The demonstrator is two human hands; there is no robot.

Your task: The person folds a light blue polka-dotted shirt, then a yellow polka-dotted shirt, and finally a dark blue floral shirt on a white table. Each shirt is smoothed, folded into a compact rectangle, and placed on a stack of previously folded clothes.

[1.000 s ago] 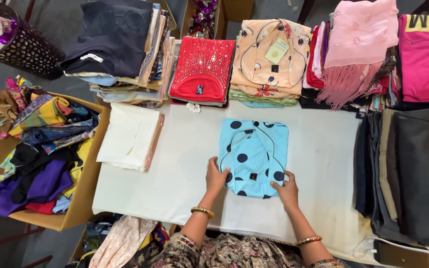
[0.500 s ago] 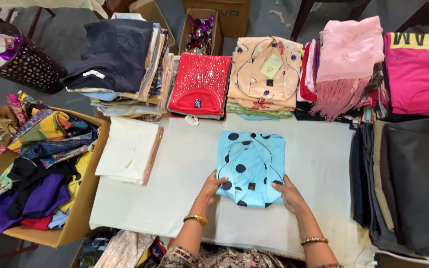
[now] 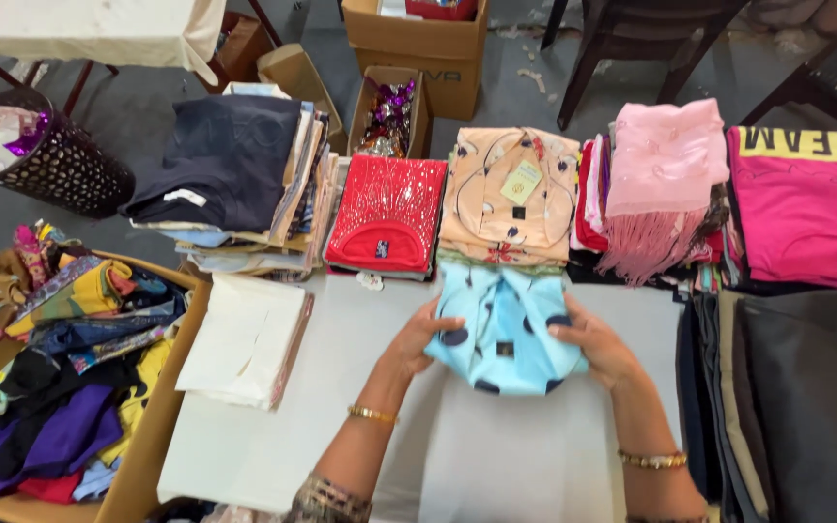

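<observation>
A folded light-blue garment with dark polka dots (image 3: 506,334) is lifted just above the white table (image 3: 273,455), close to the peach stack (image 3: 511,194) behind it. My left hand (image 3: 418,339) grips its left edge, thumb on top. On the other side, my right hand (image 3: 598,344) clasps its right edge. Both wrists wear gold bangles.
Along the table's back sit a dark-topped clothes stack (image 3: 230,179), a red sequinned garment (image 3: 387,213), pink fringed cloth (image 3: 666,179) and a magenta shirt (image 3: 806,208). A cream folded pile (image 3: 244,339) lies left. Dark fabrics (image 3: 796,407) fill the right. A cardboard box of mixed clothes (image 3: 60,368) stands left.
Both hands have picked the folded blue garment up off the table and moved it away from me toward the peach stack. The view has shifted closer.
</observation>
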